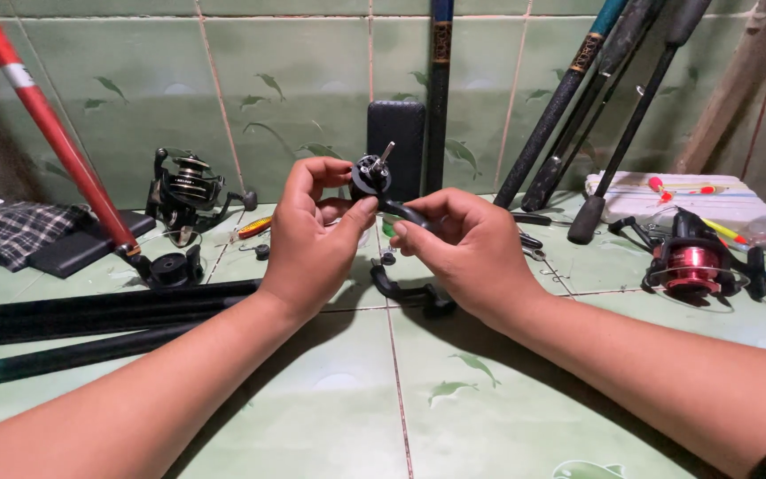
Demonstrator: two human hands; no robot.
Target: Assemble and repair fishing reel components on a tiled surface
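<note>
Reel body (371, 176) off its rod, pinched between left hand (312, 232) and right hand (472, 248) above green tile floor (330, 399) — shaft bare, probably spool off — black handle piece (410, 297) lying loose below, refit outstanding.

- Reel part (371, 176): glossy black plastic, with a bright metal shaft.
- Floor tiles (330, 399): smooth, glazed green ceramic.
- Red reel (691, 264): shiny red metallic spool.
- Checked cloth (12, 229): soft woven fabric.
- Rods (90, 310): matt black.
</note>
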